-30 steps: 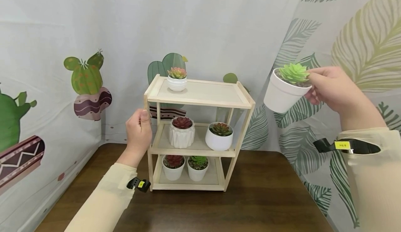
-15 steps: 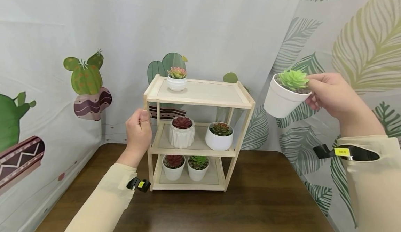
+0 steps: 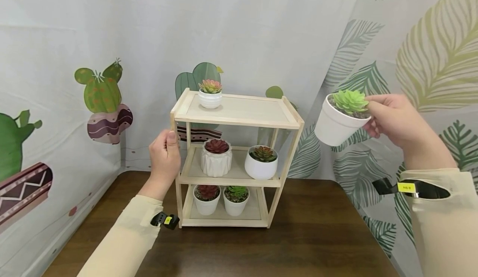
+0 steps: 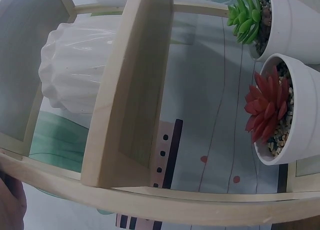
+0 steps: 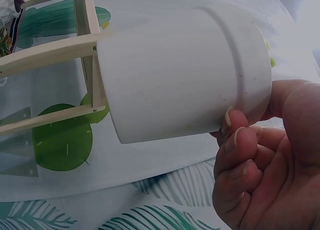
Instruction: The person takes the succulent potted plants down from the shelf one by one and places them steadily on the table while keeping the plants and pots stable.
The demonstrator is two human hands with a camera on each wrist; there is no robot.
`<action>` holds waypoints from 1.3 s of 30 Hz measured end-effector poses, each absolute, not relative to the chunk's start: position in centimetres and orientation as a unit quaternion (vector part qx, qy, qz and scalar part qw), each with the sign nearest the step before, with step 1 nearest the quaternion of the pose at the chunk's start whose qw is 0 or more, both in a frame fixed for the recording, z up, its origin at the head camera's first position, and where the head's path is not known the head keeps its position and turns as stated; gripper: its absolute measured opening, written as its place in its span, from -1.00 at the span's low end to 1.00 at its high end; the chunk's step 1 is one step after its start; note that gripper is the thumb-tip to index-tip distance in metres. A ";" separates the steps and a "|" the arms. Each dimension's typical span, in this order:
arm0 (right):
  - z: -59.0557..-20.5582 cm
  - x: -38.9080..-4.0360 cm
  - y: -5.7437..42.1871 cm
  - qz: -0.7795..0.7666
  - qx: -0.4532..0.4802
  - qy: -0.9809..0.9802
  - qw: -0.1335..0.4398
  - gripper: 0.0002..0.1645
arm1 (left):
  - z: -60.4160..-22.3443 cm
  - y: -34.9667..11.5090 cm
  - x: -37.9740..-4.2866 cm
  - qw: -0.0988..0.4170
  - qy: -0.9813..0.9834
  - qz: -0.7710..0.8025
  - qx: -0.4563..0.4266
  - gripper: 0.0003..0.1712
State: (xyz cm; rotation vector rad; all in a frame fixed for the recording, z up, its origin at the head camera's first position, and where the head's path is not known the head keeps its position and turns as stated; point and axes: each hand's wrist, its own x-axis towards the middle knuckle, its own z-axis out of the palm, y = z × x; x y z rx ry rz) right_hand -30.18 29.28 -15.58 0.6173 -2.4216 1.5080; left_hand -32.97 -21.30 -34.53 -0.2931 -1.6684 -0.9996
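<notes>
My right hand [image 3: 393, 117] pinches the rim of a white pot with a light green succulent [image 3: 337, 121], tilted in the air to the right of a wooden three-tier shelf [image 3: 239, 121]. In the right wrist view the white pot [image 5: 180, 80] fills the middle, fingertips on its rim side. My left hand [image 3: 165, 158] grips the shelf's left front post. In the left wrist view only a sliver of that hand [image 4: 11, 205] shows beside the wooden post [image 4: 200, 202].
A small pink succulent [image 3: 210, 96] stands on the top tier's left. Ribbed-pot red succulent [image 3: 216, 160] and round-pot succulent [image 3: 261, 165] share the middle tier. Below are a dark red succulent [image 3: 206, 202] and a green one [image 3: 236, 202]. A brown table [image 3: 313, 235] lies beneath.
My right hand has lowered the potted green succulent somewhat, staying right of the shelf. The left hand keeps its grip on the post, and the shelf stands where it was.
</notes>
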 end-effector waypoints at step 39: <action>-20.2 -30.4 30.5 0.458 0.172 -0.868 0.089 -0.53 | -34.5 -21.3 -32.9 0.554 -0.708 -0.420 -0.125 -0.21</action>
